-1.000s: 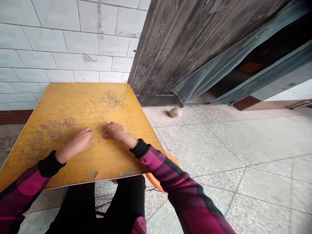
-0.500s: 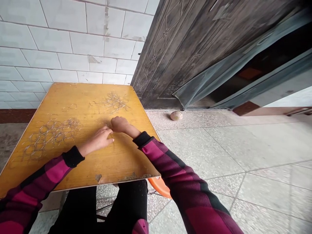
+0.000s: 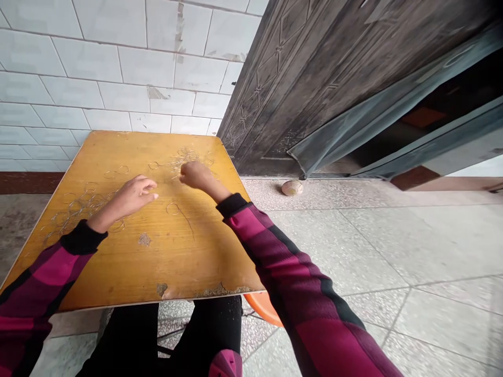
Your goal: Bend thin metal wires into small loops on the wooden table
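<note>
This looks like a home, at the entrance of a house; whether the spot is a porch or an inner hall cannot be told. Beyond the far edge of the worn wood-grain table (image 3: 196,262) rises a wall of white tiles (image 3: 90,65) with stained patches, and a brown skirting band (image 3: 27,183) meets the left edge. Past the far right corner stands a dark door (image 3: 298,78) with a diamond pattern, and next to it a grey-blue curtain (image 3: 336,139) hangs at a dim doorway (image 3: 393,131). Speckled terrazzo slabs (image 3: 314,246) pave the floor along the right edge.
</note>
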Demonstrator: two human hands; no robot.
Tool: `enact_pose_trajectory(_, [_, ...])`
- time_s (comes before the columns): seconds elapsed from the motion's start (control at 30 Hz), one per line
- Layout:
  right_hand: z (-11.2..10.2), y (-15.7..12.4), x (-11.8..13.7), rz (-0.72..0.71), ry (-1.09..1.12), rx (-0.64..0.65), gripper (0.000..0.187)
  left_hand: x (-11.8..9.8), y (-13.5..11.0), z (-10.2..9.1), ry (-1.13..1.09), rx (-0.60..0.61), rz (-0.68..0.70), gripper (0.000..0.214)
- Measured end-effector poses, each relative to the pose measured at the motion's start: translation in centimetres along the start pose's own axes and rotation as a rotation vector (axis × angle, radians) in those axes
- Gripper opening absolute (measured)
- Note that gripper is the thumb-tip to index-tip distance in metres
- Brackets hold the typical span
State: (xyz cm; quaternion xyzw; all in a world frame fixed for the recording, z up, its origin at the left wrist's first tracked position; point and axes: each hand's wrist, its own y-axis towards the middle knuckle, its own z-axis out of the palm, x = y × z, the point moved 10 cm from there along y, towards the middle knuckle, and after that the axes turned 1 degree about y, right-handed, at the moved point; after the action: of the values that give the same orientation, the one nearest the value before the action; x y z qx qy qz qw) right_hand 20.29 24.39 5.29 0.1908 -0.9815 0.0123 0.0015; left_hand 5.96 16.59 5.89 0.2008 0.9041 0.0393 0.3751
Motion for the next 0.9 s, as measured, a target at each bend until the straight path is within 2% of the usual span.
enact_pose_trajectory(0.1, [3.6,-3.3,4.3,-0.253,0.039,0.183,0.03,1.8,-2.9,-2.1,0.028,0.008,-0.053,0.029])
enact_pose_trajectory(0.23, [6.1,-5.0,6.4,-0.276,-0.057,0.241,0.029,4.1,-6.2,-4.9,0.04,-0.012,-0.18,0.036])
enact_pose_trajectory(0.37, [6.4,-3.9,6.7,-0.319,-0.134,0.302,0.026,5.4,-9.2,-7.2,0.048,-0.049,-0.23,0.039])
enact_pose_trajectory(0.43, [4.9,-2.5,6.0,-0.315,-0.19,0.255,0.027,6.1,-10.5,-7.6,0.085,-0.042,-0.231,0.038])
enact_pose_trajectory(0.5, [2.4,-0.8,4.5,-0.26,-0.21,0.151,0.028,6.6,-11.4,-7.5,0.136,-0.019,-0.225,0.037])
enact_pose_trajectory(0.6, [-1.8,0.9,1.5,-0.102,-0.127,-0.053,0.028,6.4,-11.6,-6.5,0.225,-0.001,-0.192,0.029])
enact_pose_trajectory(0.67, [-3.1,0.8,0.5,-0.069,-0.03,-0.142,0.028,5.6,-11.0,-5.3,0.313,-0.02,-0.136,0.025])
enact_pose_trajectory(0.77, [-2.1,-1.1,1.5,-0.129,0.162,-0.179,0.023,3.8,-9.3,-3.3,0.449,-0.102,-0.002,0.029])
enact_pose_trajectory(0.9, [2.2,-5.3,5.1,-0.218,0.59,-0.122,0.011,3.3,-7.1,-1.1,0.49,-0.161,0.068,0.018])
